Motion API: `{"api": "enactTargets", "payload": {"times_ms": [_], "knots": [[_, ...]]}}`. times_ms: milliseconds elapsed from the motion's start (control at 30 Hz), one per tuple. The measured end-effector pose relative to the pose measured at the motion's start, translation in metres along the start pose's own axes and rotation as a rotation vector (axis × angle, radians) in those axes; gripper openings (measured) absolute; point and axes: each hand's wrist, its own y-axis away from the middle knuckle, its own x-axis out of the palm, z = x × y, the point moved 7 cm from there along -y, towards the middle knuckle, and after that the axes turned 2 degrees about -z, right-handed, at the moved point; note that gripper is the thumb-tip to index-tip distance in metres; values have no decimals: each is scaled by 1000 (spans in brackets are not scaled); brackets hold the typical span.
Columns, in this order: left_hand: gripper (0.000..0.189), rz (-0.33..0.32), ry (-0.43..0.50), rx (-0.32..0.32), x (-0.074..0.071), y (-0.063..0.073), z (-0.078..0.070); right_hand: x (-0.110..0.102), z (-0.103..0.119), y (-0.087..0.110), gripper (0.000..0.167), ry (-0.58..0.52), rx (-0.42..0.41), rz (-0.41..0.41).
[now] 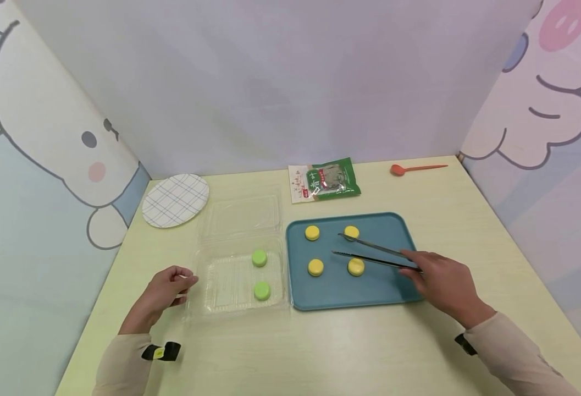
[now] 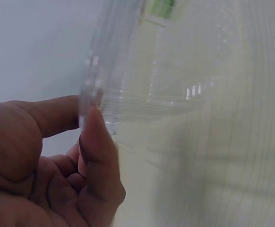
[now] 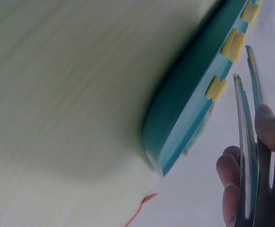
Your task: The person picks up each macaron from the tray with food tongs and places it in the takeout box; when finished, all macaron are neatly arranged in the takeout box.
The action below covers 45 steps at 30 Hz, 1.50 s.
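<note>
My left hand point(image 1: 164, 291) pinches the clamshell container's point(image 1: 231, 283) left rim; my right hand point(image 1: 446, 280) grips tongs point(image 1: 376, 260) above the blue tray's point(image 1: 335, 291) yellow macarons point(image 1: 315, 268). Plate point(image 1: 176, 201), packet point(image 1: 327, 180) and spoon point(image 1: 414, 168) line the desk's point(image 1: 339, 352) far edge.

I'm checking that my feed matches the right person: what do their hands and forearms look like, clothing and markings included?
The left hand and right hand are both gloveless. Long beige sleeves, left and right, cover the forearms. A black piece with a yellow patch sits by the left cuff; a plain-looking black piece sits by the right.
</note>
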Motion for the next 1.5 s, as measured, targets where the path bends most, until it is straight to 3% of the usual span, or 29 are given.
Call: {"api": "enactTargets", "payload": {"times_ms": [333, 567, 700, 767, 1000, 1500], "knots": [[32, -5, 2, -6, 0, 0, 0, -6, -5, 2, 75, 39, 18, -43], [32, -7, -5, 0, 0, 0, -1, -10, -7, 0, 75, 59, 75, -56], [31, -8, -8, 2, 0, 1, -2, -9, -10, 0, 56, 60, 99, -38], [30, -8, -6, 1, 0, 1, -1, -8, -11, 0, 54, 60, 100, -34], [30, -9, -1, -5, 1, 1, 0, -2, -10, -2, 80, 73, 71, -41], [32, -12, -1, -6, 0, -1, 0, 4, -8, -6, 67, 80, 10, -68]]}}
